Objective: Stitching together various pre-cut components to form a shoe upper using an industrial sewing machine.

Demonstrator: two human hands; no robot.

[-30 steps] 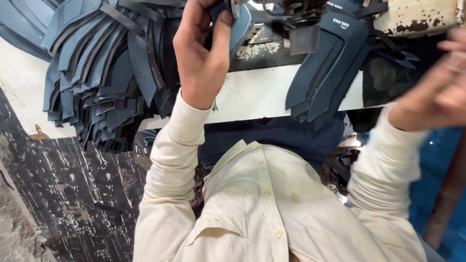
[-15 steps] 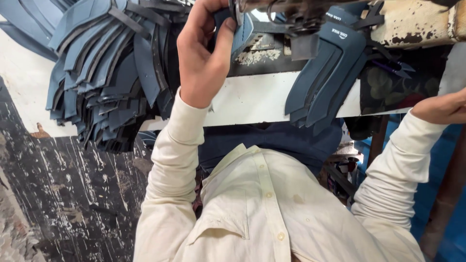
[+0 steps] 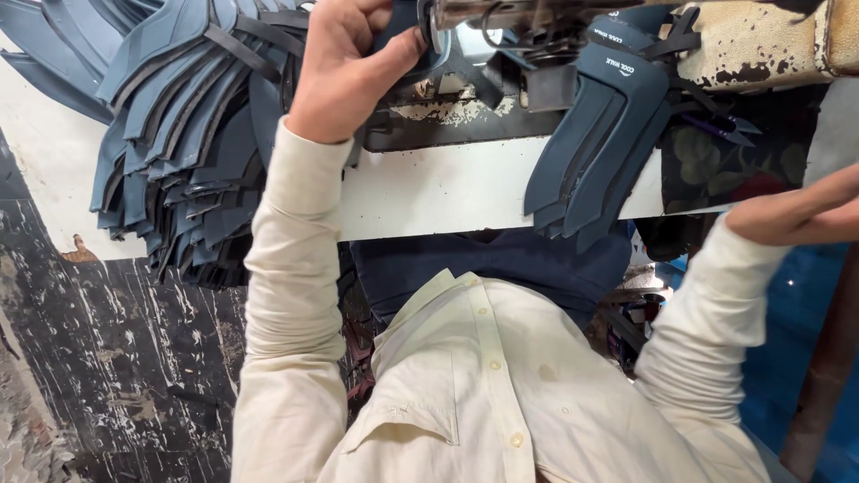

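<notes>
Small white printed label on blue upper [image 3: 617,67].

A dark blue-grey flat cut piece [image 3: 420,40] sits pinched under the thumb and fingers of the left hand [image 3: 344,76] at the top centre of the frame, pressed against the metal part of the machine there. Only a small curved edge of it shows, so its full shape is hard to tell. The right hand [image 3: 801,215], at the right edge of the frame, is flat with fingers stretched out, apparently holding nothing, well apart from the piece.
</notes>
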